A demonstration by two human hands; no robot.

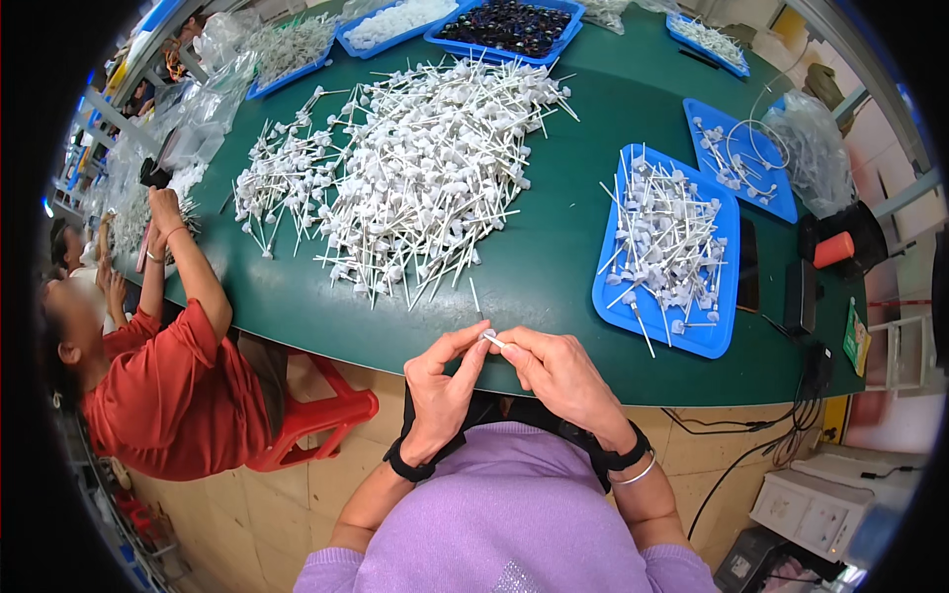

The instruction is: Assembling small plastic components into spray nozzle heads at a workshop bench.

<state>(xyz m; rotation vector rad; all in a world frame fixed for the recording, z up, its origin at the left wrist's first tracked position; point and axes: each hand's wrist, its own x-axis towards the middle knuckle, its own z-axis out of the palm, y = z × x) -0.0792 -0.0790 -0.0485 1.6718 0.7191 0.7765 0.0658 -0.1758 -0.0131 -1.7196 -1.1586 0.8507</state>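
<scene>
Just off the table's near edge, my two hands meet with their fingertips almost touching. My left hand (442, 381) pinches a small white-headed stick piece (491, 338) at its pale head. The short white end of that piece is between thumb and forefinger of my right hand (566, 378). Most of the piece is hidden by my fingers. A thin stick (475, 295) points up just beyond my left fingertips; whether it lies on the table or is held, I cannot tell. Ahead spreads a large pile of similar white-headed sticks (425, 168).
A blue tray (714, 341) of white-headed sticks stands right on the green table (554, 267); another blue tray (784, 206) is behind it. Far trays hold dark beads (509, 28) and white pieces (400, 22). A person in red (178, 405) sits left on a red stool (331, 415).
</scene>
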